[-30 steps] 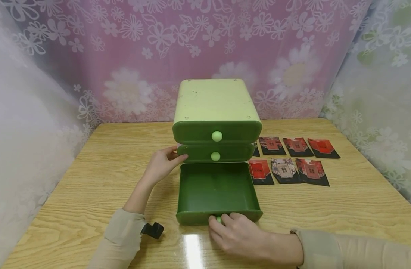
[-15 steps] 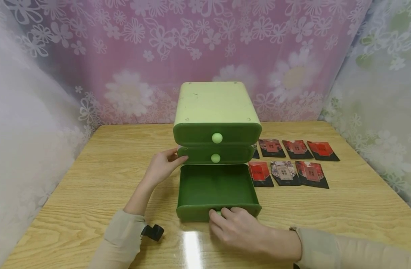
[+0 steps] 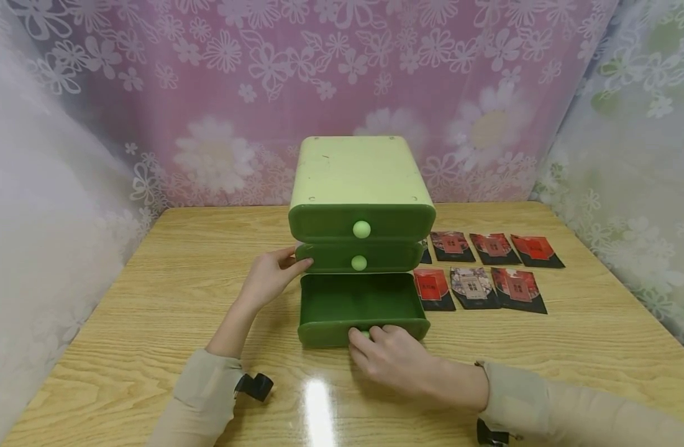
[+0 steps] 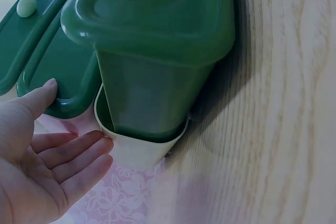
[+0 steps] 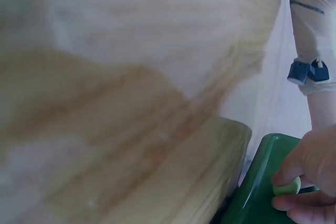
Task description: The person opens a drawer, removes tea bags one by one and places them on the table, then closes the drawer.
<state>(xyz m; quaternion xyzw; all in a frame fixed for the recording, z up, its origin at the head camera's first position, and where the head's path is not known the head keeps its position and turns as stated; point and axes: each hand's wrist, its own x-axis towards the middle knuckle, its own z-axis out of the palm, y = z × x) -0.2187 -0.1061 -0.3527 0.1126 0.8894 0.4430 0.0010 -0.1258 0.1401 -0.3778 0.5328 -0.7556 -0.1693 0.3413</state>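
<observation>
A drawer cabinet (image 3: pixel 355 171) with a pale yellow-green shell and dark green drawer fronts stands mid-table. Its bottom drawer (image 3: pixel 364 298) is pulled partly out, and nothing shows inside. My right hand (image 3: pixel 394 360) pinches the light green drawer knob (image 5: pixel 287 186) on that drawer's front. At the cabinet's left side, my left hand (image 3: pixel 266 279) has its thumb on the edge of the middle drawer front (image 3: pixel 333 257). Its other fingers (image 4: pixel 79 156) extend loosely along the side of the shell in the left wrist view.
Several red, black and pale printed sachets (image 3: pixel 495 246) lie in two rows right of the cabinet; one at the back is partly hidden behind it. The wooden table (image 3: pixel 168 279) reaches floral curtains (image 3: pixel 235 93) at the back and sides. A black strap device (image 3: pixel 256 386) sits at the left cuff.
The bottom drawer has slid inward, toward the cabinet, with my right hand moving along on its knob. My left hand keeps its place on the cabinet's left side.
</observation>
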